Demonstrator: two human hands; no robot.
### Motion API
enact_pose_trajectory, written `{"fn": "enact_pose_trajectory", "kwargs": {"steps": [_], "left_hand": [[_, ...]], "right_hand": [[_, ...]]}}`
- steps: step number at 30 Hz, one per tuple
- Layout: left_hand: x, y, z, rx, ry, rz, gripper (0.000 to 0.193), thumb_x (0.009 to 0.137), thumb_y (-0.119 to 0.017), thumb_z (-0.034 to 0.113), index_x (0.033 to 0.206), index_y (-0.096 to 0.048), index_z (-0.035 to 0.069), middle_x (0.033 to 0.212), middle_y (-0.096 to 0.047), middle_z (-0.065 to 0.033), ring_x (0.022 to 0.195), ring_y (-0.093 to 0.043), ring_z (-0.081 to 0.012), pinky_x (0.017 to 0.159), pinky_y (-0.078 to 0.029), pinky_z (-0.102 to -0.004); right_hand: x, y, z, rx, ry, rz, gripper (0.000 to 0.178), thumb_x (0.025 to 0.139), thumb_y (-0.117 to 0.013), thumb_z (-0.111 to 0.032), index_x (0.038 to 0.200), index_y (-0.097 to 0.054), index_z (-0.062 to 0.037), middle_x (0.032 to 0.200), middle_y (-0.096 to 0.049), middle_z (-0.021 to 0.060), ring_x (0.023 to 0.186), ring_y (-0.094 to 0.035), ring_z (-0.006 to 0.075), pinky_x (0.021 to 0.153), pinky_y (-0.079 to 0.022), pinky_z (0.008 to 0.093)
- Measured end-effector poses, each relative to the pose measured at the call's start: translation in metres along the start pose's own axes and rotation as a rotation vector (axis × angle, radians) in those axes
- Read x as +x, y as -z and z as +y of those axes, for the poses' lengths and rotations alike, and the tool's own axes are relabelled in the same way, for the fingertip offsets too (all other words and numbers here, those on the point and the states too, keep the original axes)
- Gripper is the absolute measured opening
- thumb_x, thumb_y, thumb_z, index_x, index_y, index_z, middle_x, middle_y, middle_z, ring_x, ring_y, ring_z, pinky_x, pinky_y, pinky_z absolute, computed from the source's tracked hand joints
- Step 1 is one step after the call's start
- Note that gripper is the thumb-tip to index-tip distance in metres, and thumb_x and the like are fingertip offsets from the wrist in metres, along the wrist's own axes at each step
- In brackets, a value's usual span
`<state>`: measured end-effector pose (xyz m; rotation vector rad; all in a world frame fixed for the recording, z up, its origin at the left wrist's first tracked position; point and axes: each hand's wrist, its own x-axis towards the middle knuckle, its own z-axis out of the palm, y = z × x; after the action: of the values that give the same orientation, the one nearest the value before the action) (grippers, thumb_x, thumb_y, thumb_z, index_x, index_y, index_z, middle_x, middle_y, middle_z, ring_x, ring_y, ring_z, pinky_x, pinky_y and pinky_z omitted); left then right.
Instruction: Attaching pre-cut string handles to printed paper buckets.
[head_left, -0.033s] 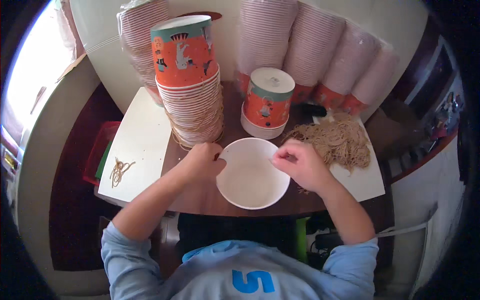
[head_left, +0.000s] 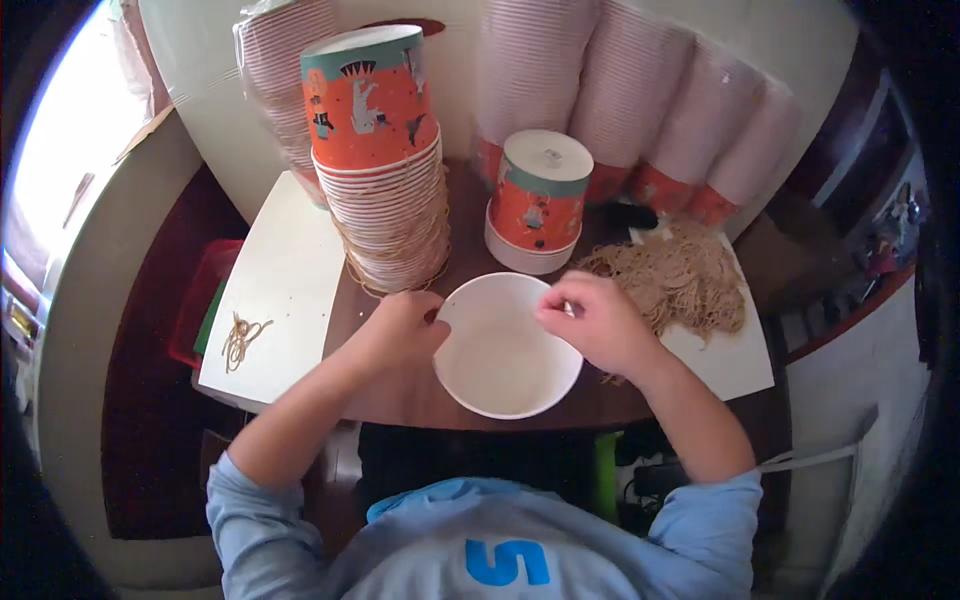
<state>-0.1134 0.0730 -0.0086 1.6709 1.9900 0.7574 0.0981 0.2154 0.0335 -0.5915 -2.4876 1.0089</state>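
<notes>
In front of me an open white paper bucket stands on the brown tabletop, its mouth facing up. My left hand is at its left rim with fingers curled and thumb tip pressed in; what they pinch is hidden. At the right rim my right hand is closed in a pinch, the fingertips just over the bucket's edge. Anything between those fingers is too small to make out. Right of that hand lies a heap of tan cords, and a few strands run down beside my wrist.
A tall stack of orange-and-green paper buckets, draped with cords, rises at the back left. A shorter upturned stack stands behind the bucket. Plastic-wrapped bucket stacks line the wall. A small cord bundle lies on the left white panel.
My right hand has shifted slightly left, over the bucket's rim. The whole view is offset a little; otherwise the bucket and left hand look the same.
</notes>
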Motion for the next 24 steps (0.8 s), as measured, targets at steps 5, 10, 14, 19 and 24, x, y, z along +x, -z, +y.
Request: {"fn": "enact_pose_trajectory", "kwargs": {"steps": [5,10,14,19,24], "left_hand": [[-0.041,-0.016,0.012,-0.682,0.287,0.047,0.030,0.090,-0.052,0.011,0.116,-0.054,-0.004,0.081,-0.063,-0.0068,0.064,-0.060,-0.0117,0.056,-0.049,-0.0248],[-0.043,-0.016,0.002,-0.843,0.309,0.128,0.024,0.093,-0.050,0.011,0.110,-0.058,-0.005,0.083,-0.063,-0.0058,0.068,-0.059,-0.0097,0.061,-0.049,-0.0231],[-0.030,-0.015,0.002,-0.671,0.240,0.121,0.023,0.094,-0.049,0.010,0.109,-0.060,-0.004,0.079,-0.063,-0.0050,0.065,-0.057,-0.0088,0.058,-0.048,-0.0231],[-0.024,-0.016,0.001,-0.633,0.225,0.138,0.022,0.092,-0.051,0.008,0.108,-0.061,-0.004,0.073,-0.062,-0.0041,0.063,-0.056,-0.0082,0.057,-0.047,-0.0230],[-0.022,-0.014,0.000,-0.623,0.168,0.117,0.022,0.091,-0.051,0.006,0.108,-0.060,-0.004,0.075,-0.063,-0.0047,0.064,-0.056,-0.0083,0.058,-0.047,-0.0229]], "right_hand": [[0.031,-0.052,0.003,0.061,0.069,-0.185,0.014,0.076,-0.064,-0.013,0.082,-0.066,-0.0006,0.079,-0.061,0.0104,0.071,-0.060,0.0208,0.065,-0.048,0.0326],[0.033,-0.064,0.000,-0.054,0.050,-0.223,0.013,0.075,-0.062,-0.012,0.078,-0.066,-0.0004,0.080,-0.062,0.0144,0.073,-0.062,0.0278,0.066,-0.048,0.0374],[0.033,-0.069,0.005,-0.090,0.042,-0.181,0.012,0.076,-0.061,-0.011,0.078,-0.066,-0.0003,0.081,-0.062,0.0144,0.074,-0.062,0.0285,0.066,-0.048,0.0379],[0.032,-0.073,0.004,-0.036,0.030,-0.124,0.011,0.076,-0.062,-0.011,0.077,-0.066,-0.0008,0.084,-0.062,0.0146,0.074,-0.062,0.0283,0.067,-0.048,0.0380],[0.032,-0.076,0.003,-0.037,0.044,-0.116,0.011,0.076,-0.062,-0.011,0.077,-0.065,-0.0011,0.083,-0.062,0.0140,0.075,-0.061,0.0281,0.068,-0.048,0.0377]]}}
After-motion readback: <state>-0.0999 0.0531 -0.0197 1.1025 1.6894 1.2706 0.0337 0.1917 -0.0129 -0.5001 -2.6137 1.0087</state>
